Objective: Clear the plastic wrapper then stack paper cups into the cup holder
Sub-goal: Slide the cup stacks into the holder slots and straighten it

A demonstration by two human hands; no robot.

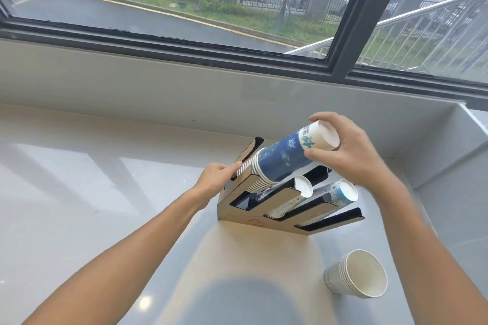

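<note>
Right grip: my right hand wraps the bottom end of a long stack of blue and white paper cups.
Left grip: my left hand pinches the stack's open rims, at the other end.
Stack: tilted, rims low, resting on the left slot of the brown and black slotted cup holder.
Below my right grip: two more cup stacks in the holder.
Nearer me than both grips: a short stack of white paper cups lying on the pale tabletop.
</note>
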